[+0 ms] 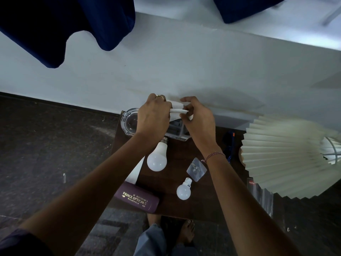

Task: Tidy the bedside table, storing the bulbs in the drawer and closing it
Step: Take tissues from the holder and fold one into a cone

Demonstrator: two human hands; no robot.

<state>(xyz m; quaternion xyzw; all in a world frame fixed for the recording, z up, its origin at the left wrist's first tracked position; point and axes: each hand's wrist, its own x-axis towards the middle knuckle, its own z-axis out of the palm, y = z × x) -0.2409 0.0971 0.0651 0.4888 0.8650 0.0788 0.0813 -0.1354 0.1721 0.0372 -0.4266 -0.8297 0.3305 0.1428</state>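
Two white bulbs lie on the dark wooden bedside table [171, 207]. The large bulb [157, 157] is near the middle, and the small bulb [183, 189] lies closer to the front. Both hands are raised over the table's far edge, by the wall. My left hand [153, 117] and my right hand [198, 119] pinch the same piece of white tissue [176, 109] between them. Under the hands sits a clear box [176, 133], partly hidden. The drawer is not visible.
A glass ashtray [129, 122] stands at the far left corner. A purple spectacle case [137, 197] and a white paper [136, 171] lie at the left edge. A small clear packet [196, 169], blue glasses [229, 146] and a pleated lampshade [287, 157] are on the right.
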